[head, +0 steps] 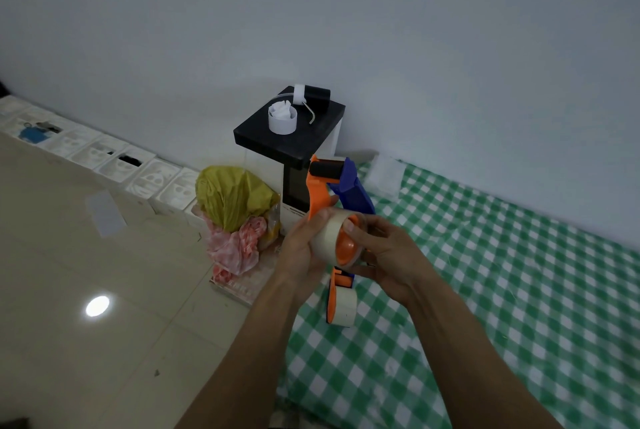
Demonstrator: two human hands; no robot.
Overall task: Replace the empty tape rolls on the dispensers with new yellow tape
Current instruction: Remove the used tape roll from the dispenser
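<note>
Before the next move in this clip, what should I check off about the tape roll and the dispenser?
1. The tape roll sits round the orange hub: ok.
2. Roll pushed fully home: cannot tell.
3. The left hand grips the roll: ok.
4. The right hand holds the dispenser, thumb at the roll's edge: ok.
5. Tape led over the black roller: not ok, roller looks bare.
6. The second dispenser on the checked cloth carries a roll: ok.
</note>
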